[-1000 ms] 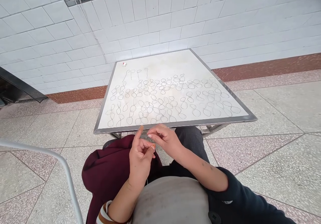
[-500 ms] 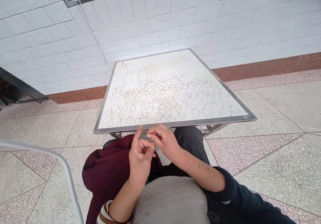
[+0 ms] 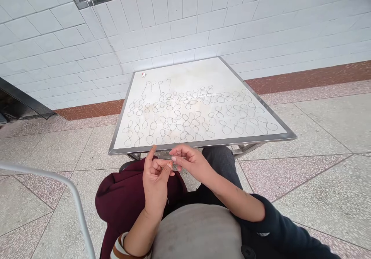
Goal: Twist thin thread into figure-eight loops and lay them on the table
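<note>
Just in front of the table's near edge, my left hand [image 3: 156, 174] pinches a thin strand [image 3: 167, 201] between thumb and fingers, with its index finger raised. A tail of the strand hangs below the hand, and a faint arc of it curves up between the two hands. Close on the right, my right hand [image 3: 188, 160] has its thumb and fingertips pressed together on the strand by the left fingertips. Whether the strand is wire or thread I cannot tell. Beyond the hands, several thin dark loops [image 3: 226, 129], many shaped like a figure eight, lie in rows on the white tabletop [image 3: 197, 71].
A grey metal rim [image 3: 203, 143] borders the tabletop. At its far left corner sits a small white and red item [image 3: 144, 74]. Dark red cloth [image 3: 124, 189] covers my left leg. A pale curved tube [image 3: 77, 197] stands at left. Behind the table rises a white tiled wall [image 3: 174, 23].
My left hand has shifted slightly left and up, and its raised finger tilts further left. The strand's arc between the hands and its hanging tail show more clearly now.
</note>
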Available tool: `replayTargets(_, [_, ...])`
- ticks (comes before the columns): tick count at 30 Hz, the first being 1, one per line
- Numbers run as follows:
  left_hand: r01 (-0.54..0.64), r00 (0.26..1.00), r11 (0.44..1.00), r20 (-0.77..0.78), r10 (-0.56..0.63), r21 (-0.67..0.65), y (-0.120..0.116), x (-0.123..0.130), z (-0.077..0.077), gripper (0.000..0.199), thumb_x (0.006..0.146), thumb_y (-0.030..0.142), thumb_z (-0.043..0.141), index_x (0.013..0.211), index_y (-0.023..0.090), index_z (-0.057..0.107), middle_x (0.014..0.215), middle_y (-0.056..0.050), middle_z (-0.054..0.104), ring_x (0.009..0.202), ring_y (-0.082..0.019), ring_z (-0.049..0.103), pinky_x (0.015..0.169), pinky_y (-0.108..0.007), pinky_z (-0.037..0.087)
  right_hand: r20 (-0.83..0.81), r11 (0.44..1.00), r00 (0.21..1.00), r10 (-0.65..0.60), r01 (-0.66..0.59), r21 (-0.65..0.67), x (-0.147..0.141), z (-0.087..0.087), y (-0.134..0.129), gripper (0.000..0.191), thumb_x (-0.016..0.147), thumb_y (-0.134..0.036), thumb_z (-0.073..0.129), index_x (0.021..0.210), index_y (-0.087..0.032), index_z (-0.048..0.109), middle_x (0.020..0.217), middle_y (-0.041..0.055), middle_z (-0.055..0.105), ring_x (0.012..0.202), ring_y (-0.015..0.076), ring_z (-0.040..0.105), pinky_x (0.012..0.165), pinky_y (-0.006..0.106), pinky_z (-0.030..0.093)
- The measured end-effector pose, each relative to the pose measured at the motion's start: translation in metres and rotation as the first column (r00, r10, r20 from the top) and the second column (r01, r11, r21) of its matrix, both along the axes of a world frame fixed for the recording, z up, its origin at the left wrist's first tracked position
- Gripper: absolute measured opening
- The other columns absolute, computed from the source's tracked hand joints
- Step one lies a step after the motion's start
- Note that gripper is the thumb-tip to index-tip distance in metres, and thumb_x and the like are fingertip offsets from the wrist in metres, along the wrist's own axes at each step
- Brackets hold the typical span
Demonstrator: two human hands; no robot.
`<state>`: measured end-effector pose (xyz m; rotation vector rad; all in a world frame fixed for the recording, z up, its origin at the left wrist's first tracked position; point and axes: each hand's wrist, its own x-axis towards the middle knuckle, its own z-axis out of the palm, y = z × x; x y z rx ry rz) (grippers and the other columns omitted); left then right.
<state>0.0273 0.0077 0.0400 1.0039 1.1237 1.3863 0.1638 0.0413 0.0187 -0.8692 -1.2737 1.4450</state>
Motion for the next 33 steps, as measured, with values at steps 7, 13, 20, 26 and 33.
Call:
replayTargets(7, [0.018,0.999,0.999,0.027,-0.017,-0.031,0.001,0.0,-0.004,0.063,0.08,0.021,0.071,0.138,0.024,0.046,0.076,0.004,0.064,0.068,-0.009,0.059,0.067,-0.02,0.052,0.017,0.995,0.995,-0.096,0.096,-0.012,-0.005,0.0,-0.003,0.012,0.083,-0.031,0.064,0.089,-0.021,0.061,0.078,-0.0022,0.058,0.07,0.0103,0.055,0.063,0.024,0.047])
replayTargets(13, [0.037,0.999,0.998,0.008,-0.037,-0.052,0.003,-0.001,-0.007,0.062,0.078,0.021,0.073,0.136,0.022,0.05,0.074,0.004,0.064,0.066,-0.009,0.057,0.065,-0.021,0.052,0.063,0.984,0.982,-0.176,0.174,0.045,-0.009,-0.005,-0.006,0.008,0.084,-0.028,0.061,0.088,-0.021,0.061,0.079,-0.0015,0.058,0.071,0.0116,0.055,0.066,0.026,0.047])
replayTargets(20, [0.07,0.997,0.996,0.036,-0.067,-0.061,0.005,-0.003,-0.009,0.057,0.079,0.021,0.072,0.132,0.021,0.053,0.074,0.004,0.064,0.061,-0.008,0.056,0.063,-0.021,0.051,0.201,0.952,0.942,-0.27,0.23,0.201,-0.011,-0.005,-0.01,0.004,0.086,-0.024,0.058,0.088,-0.022,0.062,0.083,0.0001,0.061,0.074,0.0133,0.056,0.067,0.027,0.046])
replayTargets(26, [0.063,0.994,0.996,0.089,-0.056,-0.07,0.007,-0.003,-0.007,0.055,0.078,0.02,0.073,0.13,0.02,0.054,0.075,0.003,0.064,0.062,-0.008,0.056,0.062,-0.021,0.051,0.068,0.964,0.964,-0.256,0.249,0.097,-0.014,-0.004,-0.008,0.006,0.086,-0.027,0.059,0.09,-0.022,0.062,0.086,0.0003,0.06,0.074,0.0126,0.056,0.067,0.027,0.047])
replayTargets(33, [0.094,0.99,0.992,0.113,-0.085,-0.082,0.006,-0.003,-0.003,0.054,0.079,0.023,0.072,0.13,0.022,0.055,0.084,0.0,0.066,0.073,-0.011,0.059,0.065,-0.024,0.054,-0.014,0.97,0.972,-0.236,0.237,0.052,-0.013,-0.003,-0.008,0.009,0.085,-0.029,0.063,0.09,-0.022,0.062,0.089,0.0005,0.061,0.077,0.0129,0.058,0.069,0.027,0.049])
